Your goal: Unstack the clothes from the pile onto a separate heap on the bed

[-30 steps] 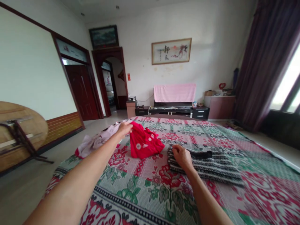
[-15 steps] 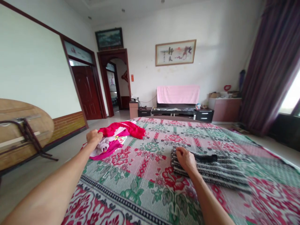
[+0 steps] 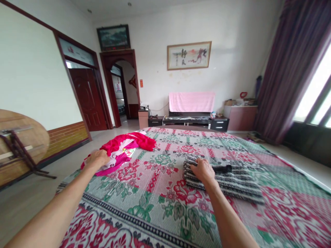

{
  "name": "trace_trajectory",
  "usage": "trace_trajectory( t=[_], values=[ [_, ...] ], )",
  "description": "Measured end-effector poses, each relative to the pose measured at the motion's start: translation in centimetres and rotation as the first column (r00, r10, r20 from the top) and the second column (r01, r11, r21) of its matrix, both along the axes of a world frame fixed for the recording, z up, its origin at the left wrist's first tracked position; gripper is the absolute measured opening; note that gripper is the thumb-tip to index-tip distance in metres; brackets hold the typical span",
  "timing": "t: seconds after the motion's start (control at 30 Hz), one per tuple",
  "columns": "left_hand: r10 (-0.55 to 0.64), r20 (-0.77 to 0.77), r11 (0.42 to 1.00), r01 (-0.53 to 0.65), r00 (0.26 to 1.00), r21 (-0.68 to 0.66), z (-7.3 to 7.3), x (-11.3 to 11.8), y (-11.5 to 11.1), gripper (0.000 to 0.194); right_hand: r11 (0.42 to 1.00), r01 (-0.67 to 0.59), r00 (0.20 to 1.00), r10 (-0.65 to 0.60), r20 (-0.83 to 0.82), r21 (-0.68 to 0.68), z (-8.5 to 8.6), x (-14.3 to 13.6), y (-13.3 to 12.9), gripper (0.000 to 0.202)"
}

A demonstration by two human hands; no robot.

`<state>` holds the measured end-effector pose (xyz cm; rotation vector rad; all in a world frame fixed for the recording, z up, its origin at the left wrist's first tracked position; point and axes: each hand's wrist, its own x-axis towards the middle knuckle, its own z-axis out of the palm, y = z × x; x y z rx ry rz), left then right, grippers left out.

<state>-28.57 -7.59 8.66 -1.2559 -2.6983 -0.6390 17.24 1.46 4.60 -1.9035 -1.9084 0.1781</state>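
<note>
A: Where are your 2 hands?

B: Your left hand [image 3: 97, 159] rests, fingers curled, on the heap of red and pink clothes [image 3: 124, 148] at the floral bedspread's [image 3: 165, 193] left edge. Your right hand [image 3: 203, 169], fingers together, presses flat on the folded black-and-white striped garment [image 3: 232, 179], mid-bed.

Two brush-written Chinese characters are shown on the framed calligraphy painting [image 3: 189, 55] on the far wall; they are too small to be read with certainty. A small red sign [image 3: 141, 83] beside the arched doorway [image 3: 121, 89] is illegible.
</note>
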Motion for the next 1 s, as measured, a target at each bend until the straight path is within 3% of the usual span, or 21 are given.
trace_trajectory(
  t=[0.1, 0.17, 0.27, 0.33, 0.43, 0.5, 0.57, 0.63, 0.7, 0.77, 0.8, 0.87, 0.93, 1.0],
  values=[
    [0.117, -0.095, 0.989, -0.125, 0.989, -0.083, 1.0, 1.2, 0.1, 0.021, 0.999, -0.019, 1.0, 0.019, 0.007, -0.036, 0.2, 0.4, -0.3, 0.022],
    [0.107, -0.158, 0.991, -0.119, 0.982, -0.067, 1.4, 2.6, 0.0, 0.019, 0.999, -0.031, 1.0, 0.03, -0.007, -0.034, 0.2, 0.6, -0.4, 0.022],
    [-0.074, -0.265, 0.991, 0.1, 0.961, 0.085, 1.4, 5.9, 0.1, 0.019, 0.998, -0.068, 0.996, 0.068, -0.056, 0.009, 0.8, 0.4, -0.4, 0.023],
    [-0.217, -0.257, 0.944, 0.27, 0.942, 0.19, 1.0, 9.0, 0.8, 0.026, 0.986, -0.128, 0.984, 0.14, -0.115, 0.103, 1.9, -0.2, -0.5, 0.023],
    [-0.433, 0.038, 0.866, 0.404, 0.901, 0.293, 0.3, 14.2, 2.2, 0.028, 0.935, -0.21, 0.931, 0.281, -0.233, 0.287, 4.1, -1.4, -1.4, 0.021],
    [-0.569, 0.365, 0.813, 0.44, 0.737, 0.381, -0.2, 17.4, 2.8, 0.034, 0.884, -0.32, 0.862, 0.421, -0.282, 0.342, 5.4, -2.2, -2.3, 0.02],
    [-0.636, 0.639, 0.768, 0.431, 0.432, 0.473, -0.6, 20.1, 2.8, 0.049, 0.805, -0.509, 0.758, 0.587, -0.283, 0.306, 6.0, -2.9, -3.4, 0.018],
    [-0.63, 0.763, 0.726, 0.46, 0.146, 0.512, -1.1, 21.9, 2.4, 0.061, 0.708, -0.684, 0.655, 0.702, -0.279, 0.176, 6.2, -3.2, -4.2, 0.017],
    [-0.613, 0.79, 0.643, 0.587, 0.01, 0.492, -1.7, 23.1, 1.7, 0.063, 0.632, -0.775, 0.603, 0.742, -0.293, 0.009, 6.1, -3.1, -4.5, 0.018],
    [-0.63, 0.777, 0.534, 0.727, 0.0, 0.433, -2.5, 23.7, 1.2, 0.059, 0.618, -0.78, 0.617, 0.73, -0.293, -0.1, 6.1, -2.6, -4.3, 0.021],
    [-0.647, 0.762, 0.488, 0.782, 0.027, 0.387, -2.8, 23.8, 1.0, 0.057, 0.645, -0.757, 0.646, 0.713, -0.271, -0.107, 6.1, -2.2, -4.1, 0.022],
    [-0.694, 0.71, 0.439, 0.851, 0.118, 0.288, -3.5, 24.1, 0.9, 0.055, 0.758, -0.649, 0.755, 0.633, -0.172, -0.057, 6.0, -0.9, -3.2, 0.024],
    [-0.745, 0.636, 0.41, 0.89, 0.2, 0.201, -4.0, 24.4, 1.1, 0.056, 0.887, -0.462, 0.885, 0.461, -0.064, 0.001, 5.7, 1.0, -2.2, 0.025],
    [-0.784, 0.573, 0.393, 0.905, 0.239, 0.16, -4.3, 24.7, 1.2, 0.059, 0.958, -0.288, 0.958, 0.287, -0.006, -0.017, 5.1, 3.3, -1.1, 0.025]
  ],
)
